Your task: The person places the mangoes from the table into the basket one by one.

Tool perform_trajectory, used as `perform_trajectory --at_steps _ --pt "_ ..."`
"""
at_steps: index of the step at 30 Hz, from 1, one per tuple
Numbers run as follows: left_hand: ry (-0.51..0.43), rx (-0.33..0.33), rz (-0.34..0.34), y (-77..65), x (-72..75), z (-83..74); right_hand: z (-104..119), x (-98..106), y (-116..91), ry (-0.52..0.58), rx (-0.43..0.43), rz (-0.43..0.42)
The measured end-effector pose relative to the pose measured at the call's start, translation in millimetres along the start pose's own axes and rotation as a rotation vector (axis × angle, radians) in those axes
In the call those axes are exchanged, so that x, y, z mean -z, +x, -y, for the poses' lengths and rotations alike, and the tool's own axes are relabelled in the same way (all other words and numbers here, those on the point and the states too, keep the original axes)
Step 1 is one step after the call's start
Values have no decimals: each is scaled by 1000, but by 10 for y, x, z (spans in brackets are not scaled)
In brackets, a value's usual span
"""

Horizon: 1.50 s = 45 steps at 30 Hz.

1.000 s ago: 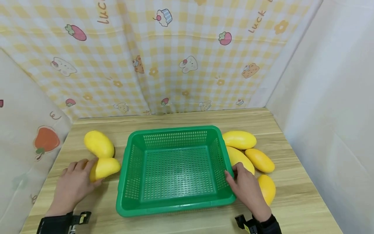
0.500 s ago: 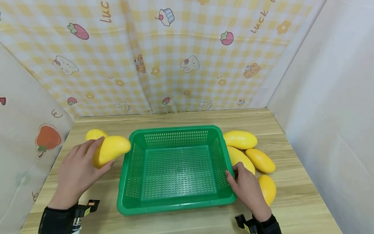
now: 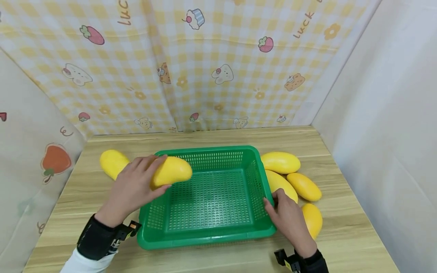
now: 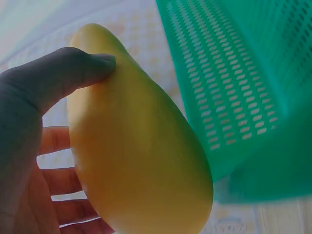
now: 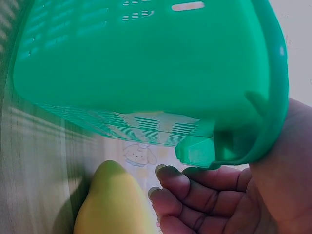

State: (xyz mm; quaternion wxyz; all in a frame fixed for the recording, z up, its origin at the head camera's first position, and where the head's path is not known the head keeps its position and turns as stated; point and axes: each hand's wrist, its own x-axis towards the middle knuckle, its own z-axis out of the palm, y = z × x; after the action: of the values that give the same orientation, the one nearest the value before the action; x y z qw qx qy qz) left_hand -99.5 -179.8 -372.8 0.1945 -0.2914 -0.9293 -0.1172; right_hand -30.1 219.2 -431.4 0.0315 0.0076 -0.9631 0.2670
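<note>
My left hand (image 3: 136,182) holds a yellow mango (image 3: 174,171) above the left part of a green plastic basket (image 3: 205,239). In the left wrist view my thumb lies across the mango (image 4: 136,141) and the other fingers go behind it. At the basket's right side, my right hand (image 3: 288,218) grips the rim. Its thumb goes over the rim while the curled fingers (image 5: 180,202) stay outside the wall. The basket's perforated floor shows bare in the head view. Another mango (image 3: 112,163) lies on the table to the left, partly hidden by my left hand.
Several mangoes lie against and beyond the basket's right side, among them one at the back (image 3: 280,162) and one near my right wrist (image 3: 312,220). A checked cloth (image 3: 205,76) hangs behind the wooden table (image 3: 345,235), with white walls at both sides.
My left hand has lifted the mango off the table and carried it rightward over the basket. The right hand still grips the rim, and the basket has stayed in place.
</note>
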Motion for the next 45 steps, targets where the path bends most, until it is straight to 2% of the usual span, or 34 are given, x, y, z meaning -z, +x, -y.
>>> perform_trajectory --at_steps 5,8,16,24,27,36,42,45 --pt "5 -84 69 127 -157 -87 6 1 -12 3 -10 15" --pt "34 -106 119 202 -221 -142 13 -1 -14 6 -22 25" --pt "75 -100 240 325 -409 -223 16 15 -16 2 -10 15" --pt "117 -111 427 419 -579 -310 15 27 -12 -5 -6 9" --pt "167 -111 432 448 -647 -326 13 19 -18 0 -11 14" --pt "330 -151 323 418 -812 -353 -1 -14 -26 8 -28 19" --pt "344 -152 282 432 -888 -333 -2 -1 -20 5 -13 6" --pt "333 -145 297 437 -921 -327 -5 -2 -15 7 -11 7"
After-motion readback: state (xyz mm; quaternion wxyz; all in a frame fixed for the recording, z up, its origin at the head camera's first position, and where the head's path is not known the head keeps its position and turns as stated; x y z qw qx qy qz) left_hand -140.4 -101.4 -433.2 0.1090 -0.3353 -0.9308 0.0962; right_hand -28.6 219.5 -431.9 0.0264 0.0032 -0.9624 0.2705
